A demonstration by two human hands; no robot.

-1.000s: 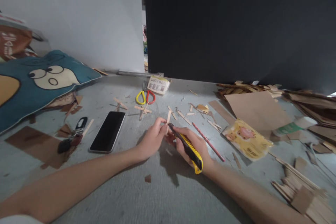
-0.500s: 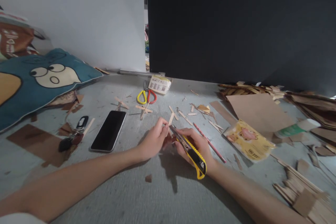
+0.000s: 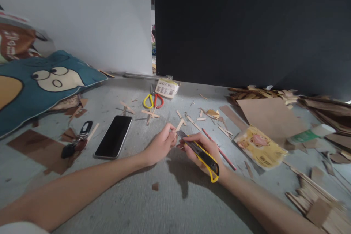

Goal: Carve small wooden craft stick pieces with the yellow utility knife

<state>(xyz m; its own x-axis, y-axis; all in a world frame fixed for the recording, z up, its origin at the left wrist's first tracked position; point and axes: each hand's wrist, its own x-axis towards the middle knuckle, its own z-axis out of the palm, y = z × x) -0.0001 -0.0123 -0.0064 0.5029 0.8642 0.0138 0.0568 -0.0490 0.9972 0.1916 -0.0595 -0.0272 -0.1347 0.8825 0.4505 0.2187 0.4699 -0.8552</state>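
Observation:
My left hand [image 3: 160,145] pinches a small wooden stick [image 3: 179,125] between thumb and fingers, just above the grey surface [image 3: 170,204]. My right hand [image 3: 206,151] is wrapped round a yellow and black utility knife [image 3: 201,153]. The knife's tip points up and left and meets the stick close to my left fingertips. Both forearms reach in from the bottom of the view.
A black phone [image 3: 113,137] and keys [image 3: 74,145] lie to the left, scissors [image 3: 153,100] and loose sticks [image 3: 192,121] beyond my hands. A red pencil [image 3: 219,150] and a yellow packet [image 3: 260,147] lie right, with cardboard [image 3: 270,115] and stacked sticks [image 3: 315,197]. A blue cushion [image 3: 41,87] sits far left.
The stick in my left hand has tilted to the right. My right hand has shifted the knife slightly right and lower, its tip staying at the stick.

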